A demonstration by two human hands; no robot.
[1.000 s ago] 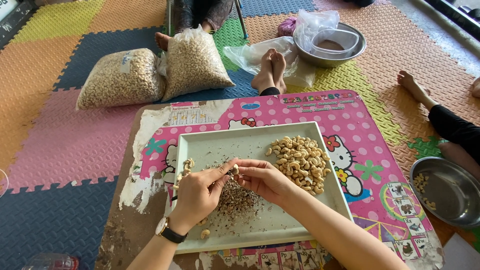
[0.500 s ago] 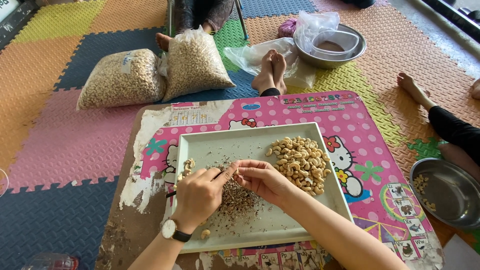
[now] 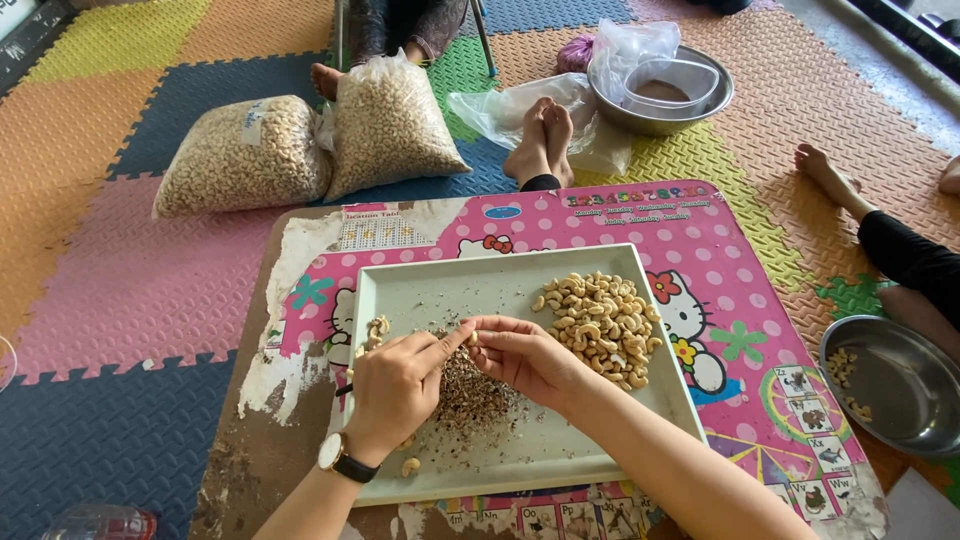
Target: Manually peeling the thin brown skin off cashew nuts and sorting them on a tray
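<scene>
Both hands' fingers pinch one small, pale, curved cashew (image 3: 472,339) over brown, flaky peel bits (image 3: 470,395) on a smooth tray (image 3: 420,290).

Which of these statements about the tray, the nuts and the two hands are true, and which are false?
1. The pile of cashews lies on the right part of the tray. True.
2. The left hand wears a watch. True.
3. The right hand rests in the metal bowl. False: it is over the tray, fingertips meeting the left hand.
4. The two bags of nuts stand on the tray. False: they lie on the floor mat beyond.
</scene>
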